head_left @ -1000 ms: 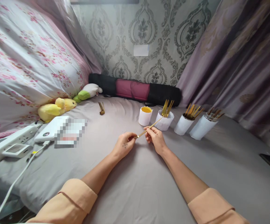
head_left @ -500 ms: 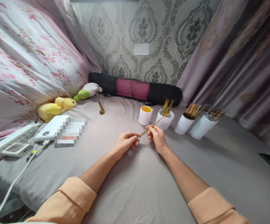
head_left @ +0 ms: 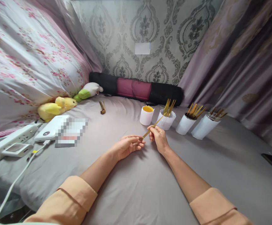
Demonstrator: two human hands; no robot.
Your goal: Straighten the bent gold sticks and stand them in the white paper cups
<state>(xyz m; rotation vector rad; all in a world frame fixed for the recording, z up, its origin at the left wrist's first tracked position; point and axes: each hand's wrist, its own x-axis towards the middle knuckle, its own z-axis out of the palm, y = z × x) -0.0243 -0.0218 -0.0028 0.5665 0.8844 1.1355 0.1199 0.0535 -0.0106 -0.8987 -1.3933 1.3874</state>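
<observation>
My right hand pinches a thin golden-brown stick between thumb and fingertips; it slants from upper right to lower left and widens at its low end. That low end is at the fingertips of my left hand, whose fingers are stretched out and loosely apart. Whether they touch the stick firmly I cannot tell. The stick's thin upper end passes in front of a white-wrapped cup that holds several similar golden sticks. Left of this cup stands a white-wrapped pot with a yellow inside.
To the right stand two taller white-wrapped containers with brownish sticks. A small brown bundle lies on the grey sheet. At left are plush toys, a white power bank and a power strip. A black-and-maroon roll lies behind.
My left hand has loosened from the stick's low end, turned, and its fingers have stretched out further right. My right hand still holds the stick in nearly the same place.
</observation>
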